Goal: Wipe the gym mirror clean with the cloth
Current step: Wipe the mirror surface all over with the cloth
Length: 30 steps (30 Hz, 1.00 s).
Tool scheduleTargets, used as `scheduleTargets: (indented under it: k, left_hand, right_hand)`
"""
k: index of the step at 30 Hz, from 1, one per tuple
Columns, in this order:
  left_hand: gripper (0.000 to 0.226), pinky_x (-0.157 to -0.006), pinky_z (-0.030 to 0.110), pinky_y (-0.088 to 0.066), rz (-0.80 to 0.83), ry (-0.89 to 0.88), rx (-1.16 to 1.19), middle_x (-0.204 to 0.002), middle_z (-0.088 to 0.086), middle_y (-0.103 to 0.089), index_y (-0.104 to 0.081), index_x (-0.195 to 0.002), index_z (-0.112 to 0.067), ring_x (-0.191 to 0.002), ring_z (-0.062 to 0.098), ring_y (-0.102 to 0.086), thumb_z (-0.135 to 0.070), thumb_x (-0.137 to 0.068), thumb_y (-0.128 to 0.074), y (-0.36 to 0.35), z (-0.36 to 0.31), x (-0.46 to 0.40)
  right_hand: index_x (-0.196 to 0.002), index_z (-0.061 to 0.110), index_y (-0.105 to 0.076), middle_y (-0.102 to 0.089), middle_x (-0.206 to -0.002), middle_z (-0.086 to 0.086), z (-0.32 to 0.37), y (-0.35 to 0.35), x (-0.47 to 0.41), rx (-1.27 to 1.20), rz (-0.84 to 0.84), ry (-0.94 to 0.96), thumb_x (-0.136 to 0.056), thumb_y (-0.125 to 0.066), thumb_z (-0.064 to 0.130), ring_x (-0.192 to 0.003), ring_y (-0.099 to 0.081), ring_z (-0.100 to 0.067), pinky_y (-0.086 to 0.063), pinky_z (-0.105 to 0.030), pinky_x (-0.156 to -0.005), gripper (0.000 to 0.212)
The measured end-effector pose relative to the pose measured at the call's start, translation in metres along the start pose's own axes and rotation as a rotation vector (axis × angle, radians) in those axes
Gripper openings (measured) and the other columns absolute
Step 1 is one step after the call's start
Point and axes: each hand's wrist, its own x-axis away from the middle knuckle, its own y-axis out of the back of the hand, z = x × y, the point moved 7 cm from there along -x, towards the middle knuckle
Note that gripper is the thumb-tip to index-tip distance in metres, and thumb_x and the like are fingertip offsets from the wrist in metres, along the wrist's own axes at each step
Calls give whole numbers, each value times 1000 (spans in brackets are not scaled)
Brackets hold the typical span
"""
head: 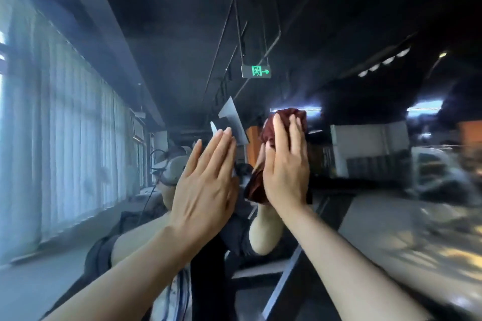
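The gym mirror (365,34) fills nearly the whole view and reflects a dark ceiling, curtained windows and my own arms. My right hand (285,164) lies flat against the glass at centre, pressing a dark red cloth (289,116) onto it; the cloth bunches above my fingertips and hangs below my palm on the left. My left hand (206,185) rests flat on the mirror just to the left, fingers together and pointing up, holding nothing. Both forearms reach up from the bottom of the view.
Reflected in the glass are white curtains (65,125) on the left, a green exit sign (257,71) hanging from the ceiling, and blurred gym equipment (430,172) on the right. A person's reflection sits behind my hands.
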Motion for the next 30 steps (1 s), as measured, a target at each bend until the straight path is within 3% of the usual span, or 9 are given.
scheduleTargets:
  k: [2, 4, 8, 12, 14, 19, 22, 25, 30]
  left_hand:
    - [62, -124, 49, -13, 30, 42, -13, -162, 15, -26, -34, -152, 1, -152, 27, -21, -30, -98, -45, -5, -7, 8]
    - [66, -124, 51, -8, 71, 73, -23, -164, 13, -22, -29, -154, -1, -153, 26, -16, -36, -99, -42, -9, -12, 10]
    - [71, -123, 54, -10, 111, 100, -85, -165, 13, -17, -23, -156, -1, -154, 25, -13, -44, -100, -33, -11, -18, 12]
    - [73, -123, 54, -12, 117, 40, -78, -165, 13, -14, -22, -156, -1, -154, 24, -12, -43, -98, -37, -14, -24, 5]
    - [73, -124, 51, -10, 109, -52, -75, -165, 13, -16, -26, -154, 0, -154, 24, -12, -39, -95, -42, -16, -34, -3]
    - [75, -124, 47, -9, 85, -167, -95, -163, 14, -21, -30, -153, 0, -153, 25, -17, -37, -91, -49, -20, -38, -40]
    - [74, -124, 50, -12, 101, -161, -135, -164, 15, -19, -26, -154, 1, -153, 26, -14, -45, -97, -37, -27, -32, -51]
    - [74, -123, 52, -14, 97, -182, -184, -164, 18, -15, -21, -155, 2, -153, 28, -12, -49, -100, -28, -33, -36, -51]
    - [75, -124, 52, -11, 69, -182, -206, -164, 19, -13, -21, -155, 3, -154, 28, -10, -47, -100, -30, -33, -37, -51]
  right_hand:
    - [-152, 13, -40, -34, -159, -17, 11, -1, 19, 17, 160, 239, -100, -36, 26, -149, -27, -30, -25, -39, -121, 54]
    - [-154, 14, -36, -32, -160, -15, -19, 9, 7, 61, 223, 283, -100, -37, 27, -149, -26, -27, -24, -38, -121, 55]
    - [-155, 14, -34, -27, -162, -16, -93, 31, -34, 100, 98, -232, -104, -41, 18, -149, -28, -35, -35, -55, -115, 52]
    - [-149, 8, -45, -41, -154, -20, -31, 23, 14, 90, 148, 138, -98, -37, 23, -145, -36, -34, -24, -38, -120, 54]
    - [-149, 7, -45, -44, -152, -20, -32, 28, 23, 138, 233, 276, -96, -38, 20, -143, -40, -34, -27, -42, -117, 55]
    - [-156, 13, -32, -31, -161, -16, -87, 40, -57, 187, 147, -188, -100, -46, 10, -149, -28, -34, -27, -44, -119, 58]
    - [-146, 6, -48, -49, -148, -20, -56, 35, -18, 208, 90, -13, -96, -41, 16, -138, -46, -36, -39, -44, -112, 52]
    - [-141, 4, -54, -56, -141, -20, -55, 38, 14, 250, 157, 199, -94, -37, 22, -132, -53, -35, -42, -46, -108, 53]
    - [-154, 11, -37, -38, -157, -16, -69, 32, -37, 189, 103, -72, -99, -37, 19, -147, -34, -32, -28, -43, -121, 55]
